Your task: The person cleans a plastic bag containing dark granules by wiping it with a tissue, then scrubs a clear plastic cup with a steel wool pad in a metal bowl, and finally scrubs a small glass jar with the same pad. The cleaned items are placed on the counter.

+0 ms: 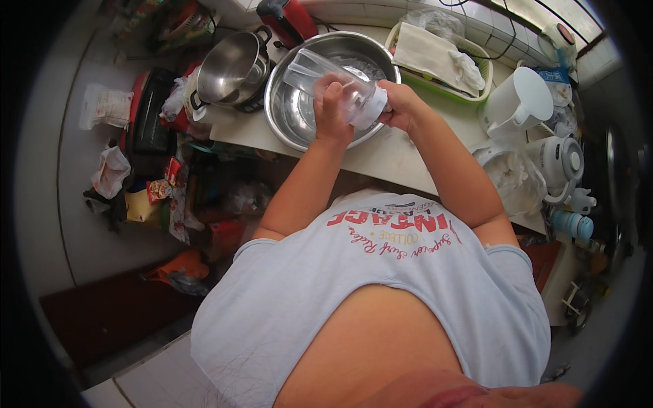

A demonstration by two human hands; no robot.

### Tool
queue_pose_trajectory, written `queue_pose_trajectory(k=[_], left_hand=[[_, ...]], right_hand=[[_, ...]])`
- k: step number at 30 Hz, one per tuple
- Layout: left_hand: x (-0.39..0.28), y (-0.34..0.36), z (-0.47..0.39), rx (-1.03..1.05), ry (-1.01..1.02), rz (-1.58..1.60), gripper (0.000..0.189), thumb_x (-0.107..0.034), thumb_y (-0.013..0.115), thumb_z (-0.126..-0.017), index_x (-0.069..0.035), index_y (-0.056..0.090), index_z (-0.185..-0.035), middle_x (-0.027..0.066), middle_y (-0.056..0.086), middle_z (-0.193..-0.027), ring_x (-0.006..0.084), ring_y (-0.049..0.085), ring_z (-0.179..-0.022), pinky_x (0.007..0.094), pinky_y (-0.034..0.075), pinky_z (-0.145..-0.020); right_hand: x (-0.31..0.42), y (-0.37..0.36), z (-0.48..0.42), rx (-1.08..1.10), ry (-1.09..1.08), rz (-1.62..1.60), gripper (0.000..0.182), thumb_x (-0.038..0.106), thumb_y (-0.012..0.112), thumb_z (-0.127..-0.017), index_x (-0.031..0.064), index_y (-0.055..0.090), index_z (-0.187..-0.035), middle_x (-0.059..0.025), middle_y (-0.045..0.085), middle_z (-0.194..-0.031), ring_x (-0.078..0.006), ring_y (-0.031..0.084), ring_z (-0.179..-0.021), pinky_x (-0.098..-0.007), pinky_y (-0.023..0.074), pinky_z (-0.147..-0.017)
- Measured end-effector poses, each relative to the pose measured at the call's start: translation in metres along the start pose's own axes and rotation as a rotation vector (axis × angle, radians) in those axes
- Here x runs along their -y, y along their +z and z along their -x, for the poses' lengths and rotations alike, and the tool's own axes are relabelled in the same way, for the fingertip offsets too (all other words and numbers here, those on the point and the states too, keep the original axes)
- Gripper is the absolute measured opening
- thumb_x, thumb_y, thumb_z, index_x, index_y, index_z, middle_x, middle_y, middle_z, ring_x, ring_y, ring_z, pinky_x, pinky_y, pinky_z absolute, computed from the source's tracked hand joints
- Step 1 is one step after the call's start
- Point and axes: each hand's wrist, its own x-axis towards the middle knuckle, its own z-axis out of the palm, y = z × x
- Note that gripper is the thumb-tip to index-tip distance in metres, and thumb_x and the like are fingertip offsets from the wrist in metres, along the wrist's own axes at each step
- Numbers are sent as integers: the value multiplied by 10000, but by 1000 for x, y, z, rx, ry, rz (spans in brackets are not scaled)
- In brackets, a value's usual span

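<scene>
A clear plastic blender jar [315, 71] is held tilted over a stainless steel basin [275, 109], its wide end up and to the left. My left hand [332, 109] grips the jar's body, with the thumb raised along the near side. At the lower right end is a white collar [371, 109]. My right hand [403, 104] has its fingers around that end, and they partly hide what they hold there. Light glints off the basin's inner wall, and what looks like clear water or plastic shows behind the jar.
Left of the basin stands a steel pot [229, 66] with black handles. Behind is a red kettle [288, 23]. A green-and-white basket [484, 86] with cloths sits back right. Nearer on the right are a white pitcher [518, 99], a plastic bag [510, 173] and a grey-white appliance [558, 158].
</scene>
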Motion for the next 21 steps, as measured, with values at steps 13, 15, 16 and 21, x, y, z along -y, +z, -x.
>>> queue_pose_trajectory(k=[13, 15, 16, 21], left_hand=[[-23, 19, -59, -428, 221, -123, 323, -181, 801, -787, -62, 528, -913, 18, 595, -864, 137, 571, -808, 319, 483, -780], [-27, 20, -60, -437, 211, -134, 313, -187, 801, -806, -58, 536, -912, 20, 600, -861, 138, 570, -797, 314, 487, -761], [-28, 23, -58, -456, 135, -102, 318, -193, 798, -812, -56, 539, -935, 24, 597, -874, 146, 569, -803, 322, 493, -759], [-37, 32, -58, -539, -134, 86, 401, -213, 791, -822, -57, 546, -1098, 55, 565, -1003, 207, 553, -913, 396, 527, -745]], right_hand=[[-14, 25, 25, 48, -373, -216, 259, 230, 453, -1002, 39, 604, -1089, -68, 617, -841, -137, 552, -639, -235, 432, -496], [-10, 43, 28, -209, -806, -81, 315, 226, 476, -1003, 22, 596, -1211, -72, 622, -916, -148, 586, -741, -235, 479, -622], [-10, 47, 26, -356, -1083, 277, 297, 170, 528, -979, 38, 607, -1233, -87, 588, -1035, -192, 568, -915, -289, 456, -801], [-26, 59, 13, -576, -1710, 1138, 482, -16, 675, -796, 84, 617, -1264, -121, 519, -1168, -315, 544, -1061, -385, 459, -944]])
